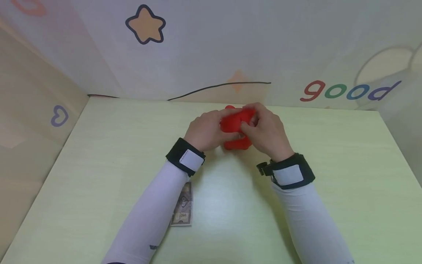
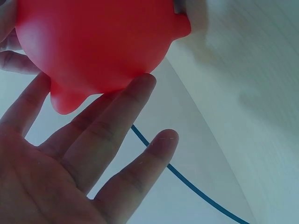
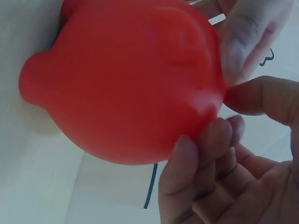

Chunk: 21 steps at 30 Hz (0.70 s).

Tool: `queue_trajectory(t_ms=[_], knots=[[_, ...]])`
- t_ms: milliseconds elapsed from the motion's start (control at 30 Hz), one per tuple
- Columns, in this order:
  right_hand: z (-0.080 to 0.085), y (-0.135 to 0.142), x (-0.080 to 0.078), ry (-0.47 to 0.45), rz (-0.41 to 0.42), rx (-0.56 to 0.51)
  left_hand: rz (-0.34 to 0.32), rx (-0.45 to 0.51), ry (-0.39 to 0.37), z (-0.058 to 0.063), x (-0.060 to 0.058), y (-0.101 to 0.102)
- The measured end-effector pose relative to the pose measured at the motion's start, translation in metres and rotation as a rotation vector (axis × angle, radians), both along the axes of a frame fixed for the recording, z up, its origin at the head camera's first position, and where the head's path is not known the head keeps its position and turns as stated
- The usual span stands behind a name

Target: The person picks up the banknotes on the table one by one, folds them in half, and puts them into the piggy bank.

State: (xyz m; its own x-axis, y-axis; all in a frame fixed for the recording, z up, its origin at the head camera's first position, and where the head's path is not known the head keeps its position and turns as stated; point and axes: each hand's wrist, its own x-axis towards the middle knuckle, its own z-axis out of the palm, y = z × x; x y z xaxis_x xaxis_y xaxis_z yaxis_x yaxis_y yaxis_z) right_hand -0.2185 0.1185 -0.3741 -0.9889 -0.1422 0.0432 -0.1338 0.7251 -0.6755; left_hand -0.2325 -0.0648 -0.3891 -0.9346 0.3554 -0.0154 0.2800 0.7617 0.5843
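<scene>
A red, rounded piggy bank (image 1: 232, 123) with stubby legs is at the far middle of the table, between both hands. My left hand (image 1: 211, 130) holds it from the left, thumb on the near side and fingers on the far side. In the left wrist view its fingertips (image 2: 142, 84) press the red surface, with one finger standing off it. From the right, my right hand (image 1: 268, 132) grips the piggy bank's upper part between thumb (image 3: 250, 95) and fingers. The inside of that grip is partly hidden.
A banknote (image 1: 184, 207) lies on the pale table (image 1: 115, 165), partly covered by the left forearm. A printed backdrop (image 1: 211, 47) with a star and the word "good" rises close behind the piggy bank. Side panels stand at left and right.
</scene>
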Motion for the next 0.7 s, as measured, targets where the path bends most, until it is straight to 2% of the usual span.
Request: queue_trajectory(t_ms=[133, 233, 400, 700], knots=[[0.006, 0.001, 0.003, -0.041, 0.065, -0.002, -0.005, 0.001, -0.007, 0.0, -0.001, -0.001], [0.011, -0.001, 0.008, -0.072, 0.154, -0.01, -0.008, -0.001, -0.018, 0.0, -0.001, -0.001], [0.016, -0.006, 0.015, -0.074, 0.312, 0.028, -0.002, 0.0, -0.031, 0.0, -0.001, -0.001], [0.02, -0.008, 0.019, -0.11, 0.415, 0.053, -0.036, -0.007, -0.022, 0.001, -0.002, -0.002]])
